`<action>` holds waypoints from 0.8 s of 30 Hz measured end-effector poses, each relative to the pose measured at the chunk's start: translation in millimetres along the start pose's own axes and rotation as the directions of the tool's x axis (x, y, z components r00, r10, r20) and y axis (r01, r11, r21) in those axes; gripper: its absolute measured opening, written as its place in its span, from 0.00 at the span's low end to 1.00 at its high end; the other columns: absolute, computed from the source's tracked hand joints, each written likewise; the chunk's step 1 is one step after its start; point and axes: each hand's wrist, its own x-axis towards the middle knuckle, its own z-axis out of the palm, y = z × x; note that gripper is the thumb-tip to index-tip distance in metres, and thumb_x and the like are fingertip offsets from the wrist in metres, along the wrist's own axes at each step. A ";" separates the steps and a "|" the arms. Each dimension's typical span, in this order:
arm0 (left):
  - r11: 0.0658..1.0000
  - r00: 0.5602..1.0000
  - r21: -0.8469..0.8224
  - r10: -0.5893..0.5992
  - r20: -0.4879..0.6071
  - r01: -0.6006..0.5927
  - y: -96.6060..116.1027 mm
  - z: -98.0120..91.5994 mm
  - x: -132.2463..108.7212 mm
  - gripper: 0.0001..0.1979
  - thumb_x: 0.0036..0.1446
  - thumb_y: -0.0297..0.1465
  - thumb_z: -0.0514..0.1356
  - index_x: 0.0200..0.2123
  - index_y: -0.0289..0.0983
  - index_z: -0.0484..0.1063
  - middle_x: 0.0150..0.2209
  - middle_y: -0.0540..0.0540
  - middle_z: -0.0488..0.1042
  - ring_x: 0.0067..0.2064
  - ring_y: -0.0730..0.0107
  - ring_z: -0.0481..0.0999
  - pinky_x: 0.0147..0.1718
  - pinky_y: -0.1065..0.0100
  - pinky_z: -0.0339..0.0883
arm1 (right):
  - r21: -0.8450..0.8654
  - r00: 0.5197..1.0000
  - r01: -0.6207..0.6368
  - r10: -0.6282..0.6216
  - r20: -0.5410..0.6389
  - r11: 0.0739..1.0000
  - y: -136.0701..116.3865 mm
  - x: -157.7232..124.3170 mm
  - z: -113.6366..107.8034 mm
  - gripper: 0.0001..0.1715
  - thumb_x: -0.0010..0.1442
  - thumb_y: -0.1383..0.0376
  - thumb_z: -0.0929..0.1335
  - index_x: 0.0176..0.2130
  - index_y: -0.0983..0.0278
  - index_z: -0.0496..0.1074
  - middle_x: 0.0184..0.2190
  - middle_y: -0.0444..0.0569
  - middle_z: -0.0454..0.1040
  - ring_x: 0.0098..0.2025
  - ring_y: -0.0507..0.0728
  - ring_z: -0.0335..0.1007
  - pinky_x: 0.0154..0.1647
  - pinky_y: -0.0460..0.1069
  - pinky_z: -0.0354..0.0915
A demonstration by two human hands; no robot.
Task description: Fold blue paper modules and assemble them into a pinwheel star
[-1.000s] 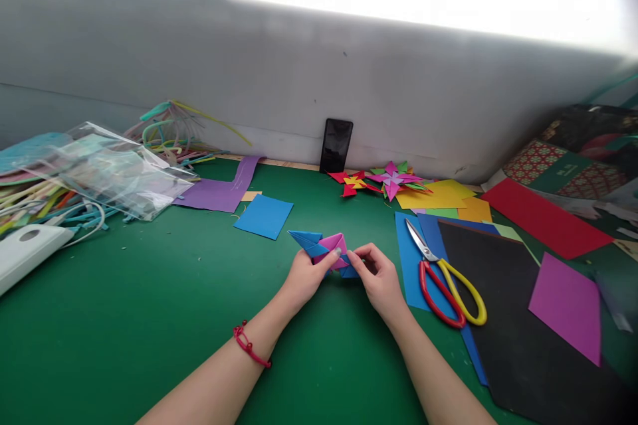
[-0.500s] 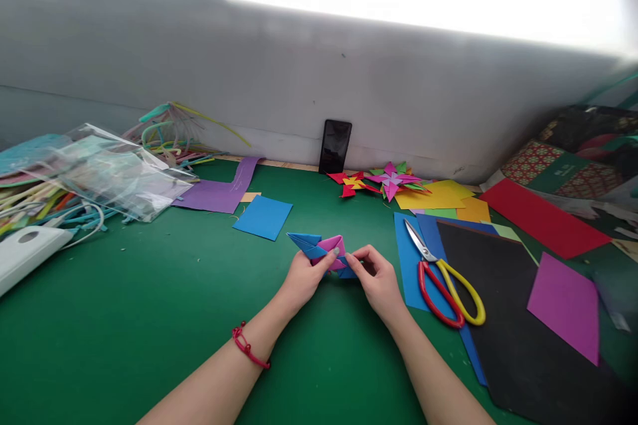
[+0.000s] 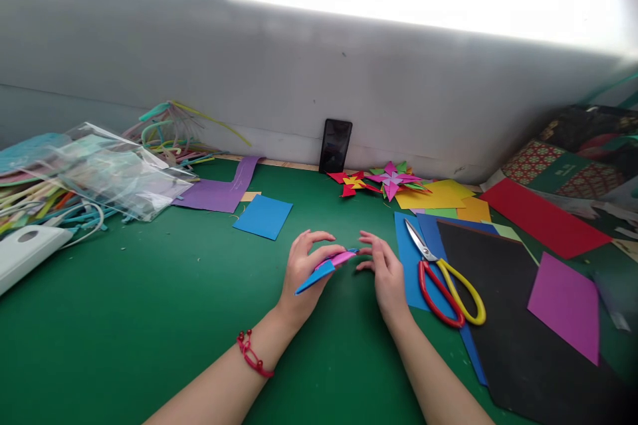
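Observation:
A folded paper piece in blue and pink (image 3: 326, 267) is lifted a little off the green table (image 3: 149, 319), lying edge-on between my hands. My left hand (image 3: 304, 269) holds it from the left, thumb under and fingers curled over the top. My right hand (image 3: 385, 272) is at its right tip, fingers apart and bent, touching or nearly touching the pink end. A red bead bracelet (image 3: 253, 355) sits on my left wrist.
Scissors with red and yellow handles (image 3: 443, 279) lie on blue paper right of my hands. Black (image 3: 523, 332), magenta (image 3: 565, 305), red (image 3: 545, 219) and yellow sheets lie further right. A blue square (image 3: 263, 216), purple paper, finished paper stars (image 3: 391, 180), a phone (image 3: 335, 145) against the wall, plastic bags (image 3: 100, 169).
The folded piece was flat on the table with both hands pinching it; now it is turned edge-on and raised, and my fingers have opened out around it.

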 end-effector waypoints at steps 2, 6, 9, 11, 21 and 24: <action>0.994 0.996 0.069 0.084 0.041 -0.087 1.3 -1.5 -0.7 0.09 0.54 0.29 0.56 0.38 0.44 0.73 0.46 0.47 0.66 0.51 0.64 0.63 0.57 0.53 0.44 | 0.034 0.999 -0.032 0.032 -0.013 0.999 -0.5 0.1 -0.1 0.16 0.58 0.54 0.61 0.37 0.63 0.68 0.38 0.49 0.69 0.30 0.52 0.67 0.22 0.46 0.66; 0.972 0.980 0.157 0.158 0.119 -0.176 5.0 -2.7 -1.0 0.09 0.54 0.30 0.56 0.38 0.45 0.73 0.50 0.47 0.63 0.55 0.61 0.58 0.57 0.49 0.39 | 0.080 0.993 -0.098 0.092 0.067 0.992 -3.0 0.6 0.2 0.14 0.56 0.55 0.63 0.34 0.63 0.69 0.31 0.47 0.72 0.26 0.51 0.67 0.23 0.45 0.66; 0.963 0.979 0.184 0.183 0.093 -0.197 6.3 0.4 -1.4 0.10 0.55 0.29 0.55 0.38 0.47 0.72 0.52 0.49 0.62 0.57 0.60 0.56 0.57 0.47 0.38 | 0.135 0.992 -0.096 0.083 0.093 0.986 -4.3 0.9 1.1 0.10 0.53 0.60 0.68 0.35 0.62 0.69 0.37 0.48 0.73 0.33 0.53 0.69 0.27 0.45 0.67; 0.971 0.988 0.191 0.135 0.073 -0.147 6.7 3.2 -1.3 0.14 0.55 0.27 0.54 0.43 0.48 0.69 0.56 0.48 0.57 0.59 0.59 0.52 0.57 0.46 0.37 | 0.208 0.992 -0.100 0.081 0.096 0.973 -3.4 2.0 1.1 0.10 0.51 0.62 0.69 0.36 0.62 0.69 0.39 0.48 0.73 0.35 0.53 0.70 0.31 0.46 0.67; 0.557 0.842 -0.649 -0.464 0.274 0.518 -12.1 15.1 3.2 0.26 0.58 0.41 0.48 0.58 0.39 0.51 0.54 0.37 0.61 0.49 0.60 0.68 0.42 0.62 0.66 | 0.424 0.991 -0.048 0.096 -0.093 0.904 4.4 11.1 -6.6 0.17 0.48 0.66 0.71 0.40 0.60 0.69 0.53 0.49 0.64 0.48 0.59 0.67 0.39 0.48 0.68; 0.386 0.756 -0.660 -0.451 0.474 0.644 -10.4 13.4 5.4 0.27 0.56 0.46 0.47 0.51 0.33 0.62 0.44 0.37 0.71 0.42 0.60 0.73 0.37 0.64 0.67 | 0.424 0.990 -0.041 0.094 -0.106 0.905 3.6 10.6 -6.8 0.19 0.48 0.67 0.71 0.42 0.58 0.68 0.54 0.48 0.63 0.49 0.58 0.66 0.37 0.45 0.68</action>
